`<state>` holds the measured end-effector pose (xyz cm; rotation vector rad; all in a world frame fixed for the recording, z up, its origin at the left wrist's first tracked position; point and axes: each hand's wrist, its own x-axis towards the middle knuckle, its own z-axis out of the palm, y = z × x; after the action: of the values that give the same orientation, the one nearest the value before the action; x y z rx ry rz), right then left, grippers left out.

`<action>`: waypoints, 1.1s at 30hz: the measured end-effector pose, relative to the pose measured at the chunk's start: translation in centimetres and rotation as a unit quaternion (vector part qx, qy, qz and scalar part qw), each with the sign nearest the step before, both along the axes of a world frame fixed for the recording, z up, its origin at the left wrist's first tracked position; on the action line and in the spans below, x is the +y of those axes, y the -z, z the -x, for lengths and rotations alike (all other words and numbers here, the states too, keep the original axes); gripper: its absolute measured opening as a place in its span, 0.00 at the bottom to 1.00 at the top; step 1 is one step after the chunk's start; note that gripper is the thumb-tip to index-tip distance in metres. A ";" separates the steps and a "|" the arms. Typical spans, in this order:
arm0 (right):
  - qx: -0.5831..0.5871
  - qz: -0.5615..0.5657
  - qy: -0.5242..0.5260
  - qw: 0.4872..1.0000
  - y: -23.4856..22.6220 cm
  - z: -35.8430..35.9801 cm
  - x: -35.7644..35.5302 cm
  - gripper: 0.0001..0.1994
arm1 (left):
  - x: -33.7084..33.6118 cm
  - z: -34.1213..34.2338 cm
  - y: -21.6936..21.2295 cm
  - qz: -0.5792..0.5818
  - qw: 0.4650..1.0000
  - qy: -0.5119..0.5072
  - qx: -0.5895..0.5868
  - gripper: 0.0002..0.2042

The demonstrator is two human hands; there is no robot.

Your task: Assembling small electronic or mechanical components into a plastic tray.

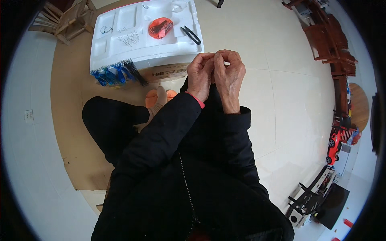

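My left hand (198, 78) and my right hand (229, 77) meet just off the near right corner of a white foam tray (161, 60). Both have their fingertips pinched together; whatever lies between them is too small or hidden to make out. Closest to them on the tray are black thread snips (191, 35). Left of the snips sits a red plastic bag (161, 28) with dark pieces in it. Thin pale pieces (128, 39) lie scattered in one recess, and dark thin loops (106, 29) in another. Bundles of blue and black strands (118, 73) hang over the tray's near left edge.
Under the tray stands a cardboard box (169, 72). A clear round container (178, 5) is at the tray's far edge. A wooden chair (66, 21) stands far left. Along the right are brown wooden furniture (331, 36) and a red toy car (333, 146).
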<state>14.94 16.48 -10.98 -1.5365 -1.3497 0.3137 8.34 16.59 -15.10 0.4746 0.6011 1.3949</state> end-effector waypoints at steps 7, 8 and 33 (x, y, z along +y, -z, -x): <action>-0.002 0.004 -0.009 1.000 -0.4 -0.1 -0.1 0.07 | 0.0 0.1 0.1 -0.006 1.000 0.004 0.003 0.05; -0.003 0.004 -0.009 1.000 -0.4 -0.1 -0.1 0.07 | 0.0 0.1 0.2 -0.006 1.000 0.006 0.004 0.05; 0.030 0.023 -0.019 0.999 -0.5 -0.5 -0.2 0.08 | 0.0 0.0 -0.2 -0.003 1.000 0.004 0.018 0.05</action>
<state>15.43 16.31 -10.51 -1.5279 -1.3347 0.4139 8.38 16.55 -14.91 0.5079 0.6230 1.3835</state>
